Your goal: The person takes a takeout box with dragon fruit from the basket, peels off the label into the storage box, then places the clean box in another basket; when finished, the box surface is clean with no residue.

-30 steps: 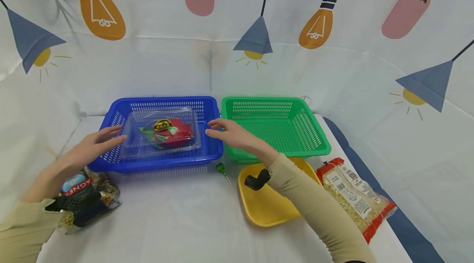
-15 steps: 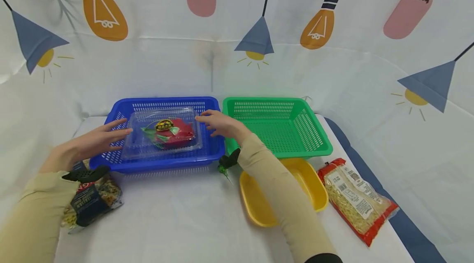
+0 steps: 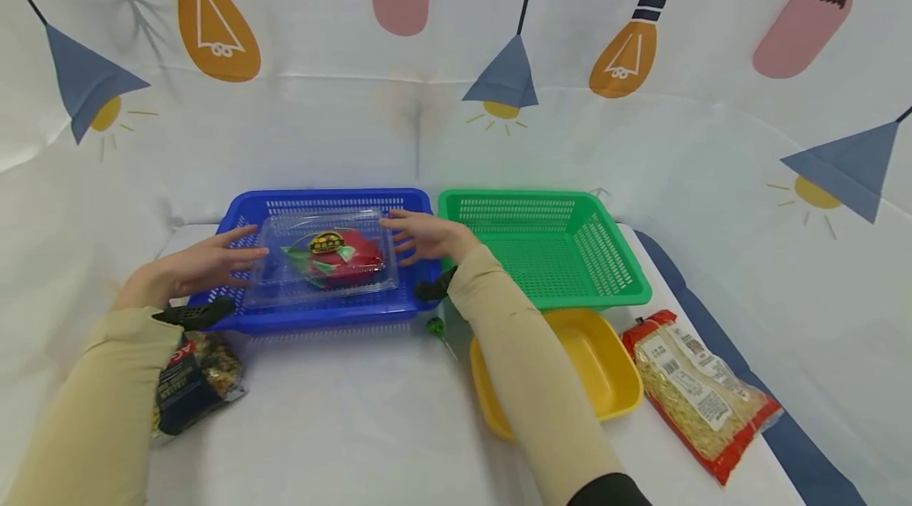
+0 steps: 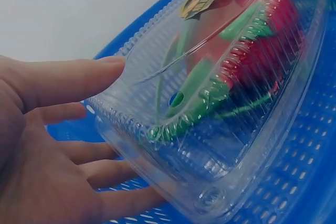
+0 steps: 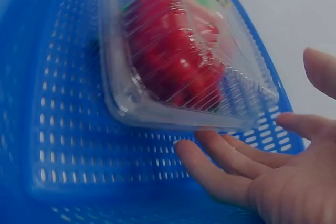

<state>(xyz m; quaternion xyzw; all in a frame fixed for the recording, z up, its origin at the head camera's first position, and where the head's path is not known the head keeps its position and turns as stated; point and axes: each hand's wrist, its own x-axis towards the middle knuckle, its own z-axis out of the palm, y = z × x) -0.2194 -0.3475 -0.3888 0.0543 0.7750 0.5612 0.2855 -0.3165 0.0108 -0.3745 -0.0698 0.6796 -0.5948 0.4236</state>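
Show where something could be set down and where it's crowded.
Free: the table between the dark bag and yellow tray, save a small green item; the green basket inside. Crowded: the blue basket, where left hand and right hand flank a clear box.

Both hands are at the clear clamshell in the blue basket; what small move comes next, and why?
Probably bring the right hand inward to grip its end of the clear plastic clamshell: its thumb stands clear, while the left hand is at the opposite end. Both have loosely spread fingers, so neither seems to grip yet.
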